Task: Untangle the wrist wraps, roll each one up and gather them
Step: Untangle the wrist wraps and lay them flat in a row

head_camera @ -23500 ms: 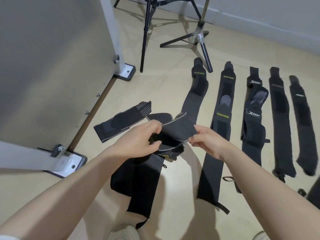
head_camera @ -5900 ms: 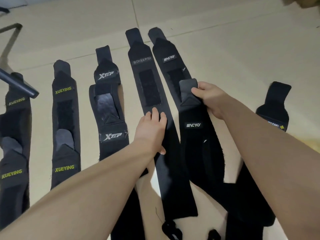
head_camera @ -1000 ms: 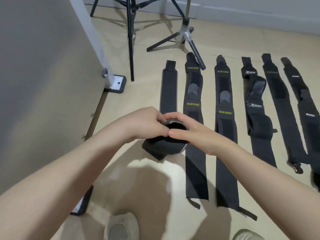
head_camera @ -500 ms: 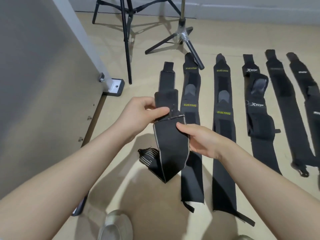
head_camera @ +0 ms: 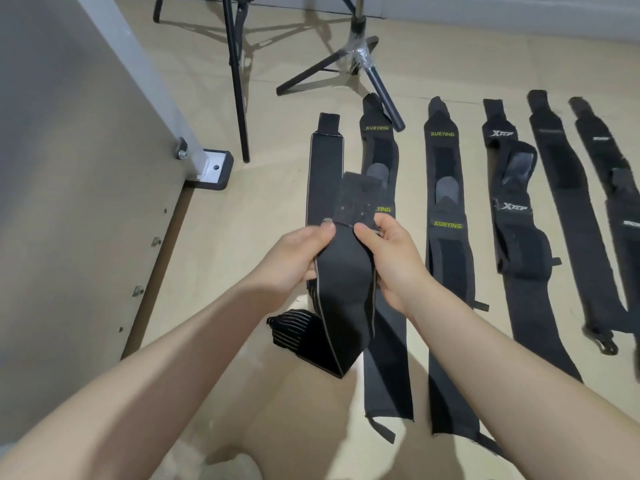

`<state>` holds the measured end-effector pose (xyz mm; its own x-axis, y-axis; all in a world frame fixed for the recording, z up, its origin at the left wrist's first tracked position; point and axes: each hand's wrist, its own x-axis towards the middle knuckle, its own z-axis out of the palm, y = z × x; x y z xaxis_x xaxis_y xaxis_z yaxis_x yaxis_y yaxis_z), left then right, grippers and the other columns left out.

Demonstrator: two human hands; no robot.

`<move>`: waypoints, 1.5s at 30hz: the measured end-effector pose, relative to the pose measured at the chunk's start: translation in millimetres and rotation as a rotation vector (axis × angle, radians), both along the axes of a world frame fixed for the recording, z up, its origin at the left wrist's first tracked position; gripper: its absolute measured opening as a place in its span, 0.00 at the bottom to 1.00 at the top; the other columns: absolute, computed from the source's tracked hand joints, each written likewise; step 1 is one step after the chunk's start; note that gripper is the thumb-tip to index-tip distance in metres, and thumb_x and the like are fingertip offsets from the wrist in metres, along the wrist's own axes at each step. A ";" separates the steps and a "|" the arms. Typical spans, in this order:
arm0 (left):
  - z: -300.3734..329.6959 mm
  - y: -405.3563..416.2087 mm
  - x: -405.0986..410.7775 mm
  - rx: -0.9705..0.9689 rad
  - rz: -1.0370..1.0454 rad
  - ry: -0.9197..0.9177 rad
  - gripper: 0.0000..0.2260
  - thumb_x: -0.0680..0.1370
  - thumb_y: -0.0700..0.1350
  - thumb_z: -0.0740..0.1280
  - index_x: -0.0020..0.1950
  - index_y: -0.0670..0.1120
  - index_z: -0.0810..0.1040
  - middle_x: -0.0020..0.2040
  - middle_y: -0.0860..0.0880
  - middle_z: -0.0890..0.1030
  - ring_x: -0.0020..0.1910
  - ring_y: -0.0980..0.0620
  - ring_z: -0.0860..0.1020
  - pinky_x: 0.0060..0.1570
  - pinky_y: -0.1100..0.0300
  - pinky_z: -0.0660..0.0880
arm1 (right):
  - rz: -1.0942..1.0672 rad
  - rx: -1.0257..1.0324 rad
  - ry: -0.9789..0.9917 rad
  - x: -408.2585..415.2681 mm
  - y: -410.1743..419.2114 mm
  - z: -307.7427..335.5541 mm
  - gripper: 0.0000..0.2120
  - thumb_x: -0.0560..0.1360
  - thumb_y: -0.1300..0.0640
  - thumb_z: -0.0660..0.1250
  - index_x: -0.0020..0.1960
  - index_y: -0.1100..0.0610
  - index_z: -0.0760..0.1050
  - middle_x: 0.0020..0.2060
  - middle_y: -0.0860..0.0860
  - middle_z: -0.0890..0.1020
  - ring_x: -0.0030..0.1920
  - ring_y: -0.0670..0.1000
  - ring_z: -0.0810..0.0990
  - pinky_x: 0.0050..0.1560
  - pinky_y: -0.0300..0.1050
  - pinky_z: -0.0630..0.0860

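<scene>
Black grey-edged wrist wrap point(head_camera: 341, 296) held unrolled; other wraps point(head_camera: 446, 258) flat on floor.

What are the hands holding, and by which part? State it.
Both hands, left and right, pinch one wrap by its side edges just below the Velcro tab; its tail hangs to the floor.

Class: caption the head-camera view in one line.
Both hands hold up a grey-edged wrist wrap beside flattened wraps.

Bright, sharp wide-angle view, soft floor shadows.
</scene>
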<state>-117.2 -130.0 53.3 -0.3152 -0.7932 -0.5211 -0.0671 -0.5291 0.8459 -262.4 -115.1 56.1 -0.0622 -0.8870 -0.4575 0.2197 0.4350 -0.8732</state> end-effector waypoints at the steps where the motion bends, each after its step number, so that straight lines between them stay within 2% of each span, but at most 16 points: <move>1: -6.9 1.1 1.4 0.010 0.015 -0.002 0.09 0.81 0.45 0.60 0.53 0.42 0.77 0.45 0.48 0.84 0.43 0.54 0.82 0.42 0.65 0.78 | -0.002 0.035 0.012 1.4 -7.9 -5.8 0.07 0.79 0.61 0.62 0.56 0.59 0.75 0.47 0.54 0.84 0.44 0.51 0.83 0.39 0.40 0.79; 4: -27.1 -5.3 6.9 -0.021 0.030 -0.087 0.05 0.80 0.36 0.61 0.51 0.41 0.75 0.32 0.54 0.81 0.30 0.61 0.79 0.33 0.68 0.75 | 0.064 0.054 0.251 3.2 -34.6 -29.6 0.03 0.78 0.60 0.65 0.50 0.58 0.75 0.45 0.51 0.81 0.46 0.48 0.80 0.48 0.41 0.78; 6: -46.7 -15.4 10.7 -0.020 0.025 -0.153 0.07 0.79 0.36 0.62 0.55 0.43 0.75 0.36 0.49 0.82 0.35 0.55 0.80 0.41 0.59 0.79 | 0.126 0.056 0.479 3.4 -54.1 -49.2 0.05 0.76 0.58 0.66 0.48 0.61 0.75 0.44 0.52 0.79 0.46 0.50 0.77 0.52 0.46 0.75; 8: -67.4 -24.2 10.9 -0.018 0.003 -0.285 0.14 0.77 0.38 0.64 0.62 0.45 0.72 0.40 0.46 0.82 0.40 0.49 0.81 0.48 0.54 0.80 | 0.214 0.085 0.656 3.6 -69.4 -68.0 0.09 0.76 0.58 0.66 0.45 0.66 0.73 0.39 0.56 0.75 0.41 0.52 0.73 0.45 0.47 0.72; 11: -101.0 -31.8 9.3 -0.137 -0.069 -0.501 0.21 0.77 0.37 0.64 0.68 0.50 0.64 0.37 0.50 0.76 0.35 0.53 0.75 0.36 0.66 0.73 | 0.297 0.175 0.792 5.4 -82.8 -94.8 0.12 0.76 0.59 0.65 0.39 0.65 0.69 0.35 0.56 0.71 0.38 0.53 0.68 0.38 0.45 0.66; 13: -116.0 -33.3 10.0 -0.195 -0.113 -0.567 0.21 0.78 0.37 0.62 0.68 0.51 0.63 0.36 0.49 0.74 0.35 0.53 0.74 0.36 0.64 0.70 | 0.344 0.234 0.821 8.8 -88.5 -110.4 0.14 0.77 0.58 0.64 0.36 0.60 0.64 0.32 0.53 0.67 0.36 0.52 0.66 0.34 0.44 0.64; 16: -137.6 -32.3 16.1 -0.292 -0.203 -0.685 0.21 0.78 0.39 0.61 0.69 0.51 0.65 0.49 0.45 0.78 0.47 0.47 0.77 0.48 0.57 0.72 | 0.402 0.296 0.844 15.6 -93.7 -129.0 0.12 0.78 0.58 0.64 0.37 0.58 0.66 0.34 0.52 0.70 0.39 0.52 0.70 0.40 0.44 0.68; 19: -147.3 -33.1 20.3 -0.446 -0.456 -0.940 0.22 0.79 0.43 0.59 0.74 0.51 0.63 0.58 0.45 0.75 0.55 0.45 0.74 0.55 0.54 0.71 | 0.423 0.339 0.899 19.7 -96.7 -144.6 0.08 0.77 0.55 0.65 0.50 0.59 0.74 0.46 0.55 0.77 0.48 0.55 0.76 0.44 0.44 0.70; 22: -147.0 -40.5 19.8 -0.610 -0.648 -1.149 0.18 0.77 0.46 0.64 0.67 0.48 0.72 0.56 0.44 0.73 0.54 0.43 0.72 0.50 0.53 0.69 | 0.414 0.430 1.013 19.4 -96.9 -149.7 0.13 0.76 0.48 0.66 0.46 0.59 0.74 0.42 0.55 0.78 0.43 0.57 0.79 0.37 0.43 0.70; 24: -148.5 -43.7 17.2 -0.767 -0.666 -1.197 0.13 0.67 0.47 0.75 0.49 0.44 0.81 0.50 0.44 0.77 0.47 0.42 0.76 0.42 0.55 0.72 | 0.403 0.475 1.077 18.9 -95.0 -146.2 0.17 0.76 0.44 0.63 0.44 0.59 0.72 0.41 0.55 0.78 0.43 0.58 0.79 0.37 0.44 0.70; 26: -149.3 -45.1 14.5 -0.848 -0.684 -1.156 0.11 0.65 0.45 0.77 0.42 0.42 0.82 0.50 0.43 0.80 0.47 0.42 0.79 0.42 0.54 0.75 | 0.411 0.508 1.029 19.0 -86.9 -144.0 0.20 0.78 0.41 0.59 0.42 0.59 0.70 0.41 0.55 0.78 0.44 0.59 0.80 0.39 0.45 0.73; 31: -145.1 -43.8 7.4 -0.722 -0.766 -1.145 0.22 0.82 0.51 0.53 0.71 0.39 0.66 0.75 0.46 0.61 0.72 0.48 0.61 0.69 0.56 0.55 | 0.504 0.513 0.763 12.0 -44.7 -135.1 0.18 0.78 0.48 0.58 0.36 0.59 0.72 0.37 0.58 0.83 0.42 0.57 0.82 0.48 0.49 0.78; 36: -145.7 -27.5 9.4 -0.549 -0.793 -1.114 0.29 0.82 0.55 0.52 0.77 0.39 0.51 0.78 0.48 0.45 0.77 0.49 0.48 0.72 0.55 0.54 | 0.553 0.530 0.467 -0.3 2.6 -118.8 0.13 0.79 0.49 0.60 0.45 0.58 0.72 0.37 0.55 0.81 0.32 0.48 0.76 0.46 0.45 0.75; 39: -145.1 -27.1 7.6 -0.499 -0.789 -1.081 0.30 0.82 0.56 0.51 0.77 0.40 0.48 0.78 0.49 0.42 0.77 0.50 0.46 0.73 0.55 0.53 | 0.460 0.548 0.324 -4.6 29.8 -118.3 0.09 0.76 0.53 0.68 0.48 0.55 0.70 0.42 0.55 0.79 0.33 0.47 0.79 0.43 0.42 0.79; 42: -139.3 -30.5 5.4 -0.451 -0.832 -1.087 0.30 0.82 0.55 0.50 0.77 0.39 0.46 0.78 0.48 0.42 0.77 0.50 0.45 0.74 0.55 0.50 | 0.486 0.575 0.193 2.2 59.2 -110.3 0.09 0.74 0.56 0.70 0.45 0.55 0.69 0.37 0.51 0.74 0.31 0.44 0.74 0.38 0.37 0.74; 45: -143.7 -30.7 6.8 -0.506 -0.874 -1.142 0.31 0.82 0.56 0.52 0.77 0.40 0.45 0.78 0.48 0.41 0.77 0.51 0.45 0.74 0.55 0.52 | 0.485 0.502 0.088 16.8 78.9 -101.3 0.11 0.74 0.61 0.70 0.54 0.55 0.74 0.45 0.48 0.82 0.43 0.45 0.81 0.39 0.32 0.74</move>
